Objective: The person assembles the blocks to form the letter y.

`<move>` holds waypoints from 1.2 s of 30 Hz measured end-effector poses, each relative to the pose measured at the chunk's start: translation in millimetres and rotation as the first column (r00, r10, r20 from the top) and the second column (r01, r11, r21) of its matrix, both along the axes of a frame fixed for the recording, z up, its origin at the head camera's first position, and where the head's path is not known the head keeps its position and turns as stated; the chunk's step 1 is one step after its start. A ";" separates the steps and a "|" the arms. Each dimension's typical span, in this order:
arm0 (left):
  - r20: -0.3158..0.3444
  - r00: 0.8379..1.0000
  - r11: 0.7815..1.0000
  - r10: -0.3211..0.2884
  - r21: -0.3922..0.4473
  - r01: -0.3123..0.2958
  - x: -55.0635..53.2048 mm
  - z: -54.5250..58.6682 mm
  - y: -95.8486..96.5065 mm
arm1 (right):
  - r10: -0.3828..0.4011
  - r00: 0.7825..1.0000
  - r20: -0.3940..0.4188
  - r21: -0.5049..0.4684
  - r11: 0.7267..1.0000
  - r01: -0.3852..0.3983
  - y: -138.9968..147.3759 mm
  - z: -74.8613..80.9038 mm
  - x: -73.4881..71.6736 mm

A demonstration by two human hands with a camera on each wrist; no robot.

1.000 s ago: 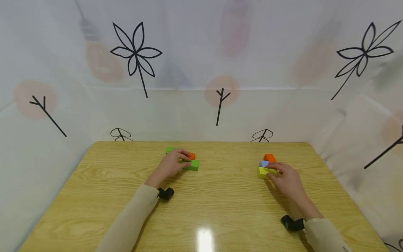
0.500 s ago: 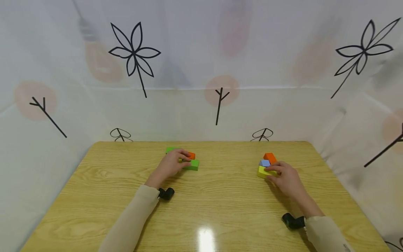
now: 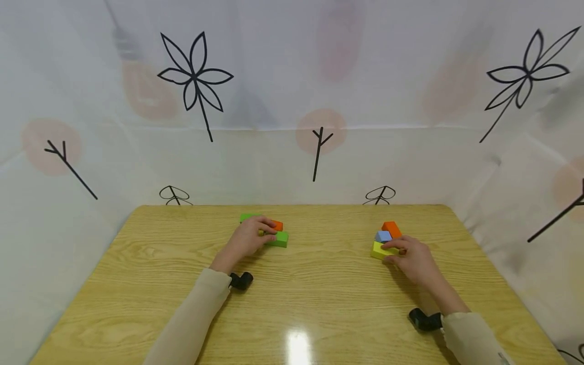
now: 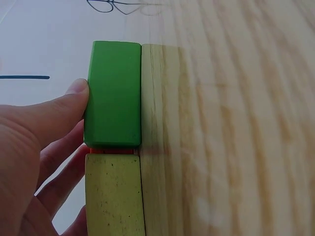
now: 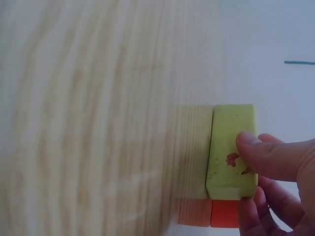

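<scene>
At the left group of blocks, my left hand [image 3: 248, 237] holds a green block [image 3: 280, 239], its thumb on the top edge and its fingers reaching behind. A yellow block [image 4: 115, 194] sits beside the green one in the left wrist view. Behind them show an orange block [image 3: 277, 225] and another green block [image 3: 247, 217], partly hidden by the hand. On the right, my right hand [image 3: 415, 258] grips a yellow block [image 3: 377, 251] between thumb and fingers. Just behind it are a light blue block [image 3: 383, 236] and an orange block [image 3: 392, 228].
Both groups lie towards the far side of a wooden table [image 3: 319, 289], with a wide stretch of tabletop between them. A white patterned cloth [image 3: 264, 167] hangs behind and at both sides. Black wrist mounts [image 3: 242, 280] stick out from both sleeves.
My right thumb and fingers have shifted on the yellow block, which has slid slightly left and nearer, with more of the blue block showing. The left hand has stayed still.
</scene>
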State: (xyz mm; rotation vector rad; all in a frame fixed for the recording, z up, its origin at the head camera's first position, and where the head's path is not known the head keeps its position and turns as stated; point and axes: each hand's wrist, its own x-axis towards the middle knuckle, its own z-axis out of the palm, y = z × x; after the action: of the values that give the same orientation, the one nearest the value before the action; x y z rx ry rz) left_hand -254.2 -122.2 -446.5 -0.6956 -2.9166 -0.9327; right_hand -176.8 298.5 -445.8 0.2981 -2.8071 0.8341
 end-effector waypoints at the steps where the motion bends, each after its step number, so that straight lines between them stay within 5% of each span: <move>1: -0.002 1.000 1.000 0.001 0.000 -0.001 -0.1 -0.2 0.2 | 0.003 1.000 -0.001 -0.004 1.000 -0.003 -0.7 0.1 -0.1; 17: 0.007 1.000 1.000 0.005 -0.004 -0.005 0.7 2.5 0.9 | 0.129 0.992 0.004 -0.019 0.992 -0.129 -23.2 11.7 -11.2; 36: -0.007 1.000 1.000 -0.003 -0.012 0.003 -0.6 0.6 0.7 | 0.224 0.973 0.056 -0.025 0.974 -0.223 -59.0 10.2 -48.7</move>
State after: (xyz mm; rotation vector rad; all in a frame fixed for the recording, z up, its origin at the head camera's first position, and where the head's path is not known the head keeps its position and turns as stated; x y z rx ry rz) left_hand -254.7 -121.5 -445.8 -0.7027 -2.9182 -0.9121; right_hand -225.6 239.5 -435.6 0.6065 -2.8544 0.9288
